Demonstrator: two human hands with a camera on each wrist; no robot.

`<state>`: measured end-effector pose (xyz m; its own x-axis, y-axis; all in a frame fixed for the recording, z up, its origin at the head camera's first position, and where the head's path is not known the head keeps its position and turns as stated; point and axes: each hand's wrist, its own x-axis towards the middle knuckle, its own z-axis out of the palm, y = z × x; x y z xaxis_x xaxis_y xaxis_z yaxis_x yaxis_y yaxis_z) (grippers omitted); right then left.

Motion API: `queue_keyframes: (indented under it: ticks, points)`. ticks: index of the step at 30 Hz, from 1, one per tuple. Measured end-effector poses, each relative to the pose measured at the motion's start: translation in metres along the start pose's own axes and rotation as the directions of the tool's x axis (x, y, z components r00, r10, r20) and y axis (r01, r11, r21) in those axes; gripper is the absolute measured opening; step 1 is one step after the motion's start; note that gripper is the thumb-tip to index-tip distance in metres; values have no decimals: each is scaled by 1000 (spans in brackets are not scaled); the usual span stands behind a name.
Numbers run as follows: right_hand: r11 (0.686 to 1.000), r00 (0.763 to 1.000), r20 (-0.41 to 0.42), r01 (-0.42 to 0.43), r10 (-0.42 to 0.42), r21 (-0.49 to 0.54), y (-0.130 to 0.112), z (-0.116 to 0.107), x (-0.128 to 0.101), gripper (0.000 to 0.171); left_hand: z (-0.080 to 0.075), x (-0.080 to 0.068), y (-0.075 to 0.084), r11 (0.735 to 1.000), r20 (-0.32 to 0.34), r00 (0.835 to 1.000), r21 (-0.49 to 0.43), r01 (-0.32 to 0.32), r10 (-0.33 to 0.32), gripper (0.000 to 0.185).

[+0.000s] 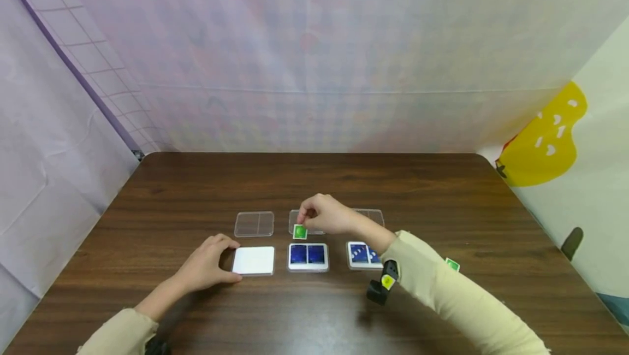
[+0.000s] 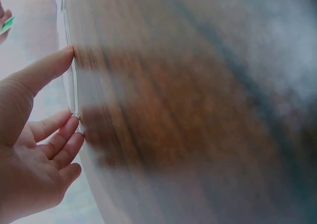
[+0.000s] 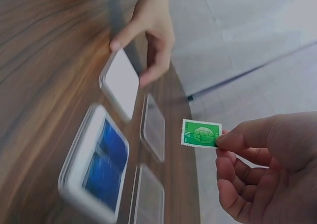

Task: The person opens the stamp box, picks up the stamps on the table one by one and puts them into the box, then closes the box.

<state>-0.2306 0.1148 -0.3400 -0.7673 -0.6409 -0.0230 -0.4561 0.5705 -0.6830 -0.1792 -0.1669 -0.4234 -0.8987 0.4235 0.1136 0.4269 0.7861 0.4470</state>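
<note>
A green postage stamp point(image 3: 201, 133) with a globe design and perforated edges is pinched between the thumb and fingertips of my right hand point(image 1: 328, 214). That hand is above a clear lid in the back row, behind the middle case point(image 1: 308, 268). The middle case lies on the table and shows two dark blue stamps. At the left, my left hand point(image 1: 208, 264) holds a flat clear case with a white insert point(image 1: 253, 260) by its left side, thumb at the near corner and fingers at the far one. In the left wrist view, fingertips point(image 2: 69, 55) touch the case's edge.
A clear lid point(image 1: 254, 224) lies behind the white case; another transparent lid point(image 1: 373, 216) is at the back right. The right case point(image 1: 357, 254), with blue stamps, is partly covered by my right forearm. Another green stamp point(image 1: 452, 264) lies beyond the right sleeve on the brown table point(image 1: 196, 185).
</note>
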Motion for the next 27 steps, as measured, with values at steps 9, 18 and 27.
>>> queue_keyframes:
  ticks: [9, 18, 27]
  points:
    - [1000, 1000, 28, -9, 9, 22, -20, 26, 26, 8, -2, 4, 2, 1000, 6, 1000, -6, -2, 2, 59]
    - [995, 995, 88, -47, 39, 89, -24, 56, 48, 9, -4, 4, 3, 1000, 15, 1000, -17, -1, 1, 59]
    - [982, 989, 112, -109, 93, 151, -20, 88, 65, 9, -3, 6, 2, 999, 5, 1000, -26, -22, 22, 57]
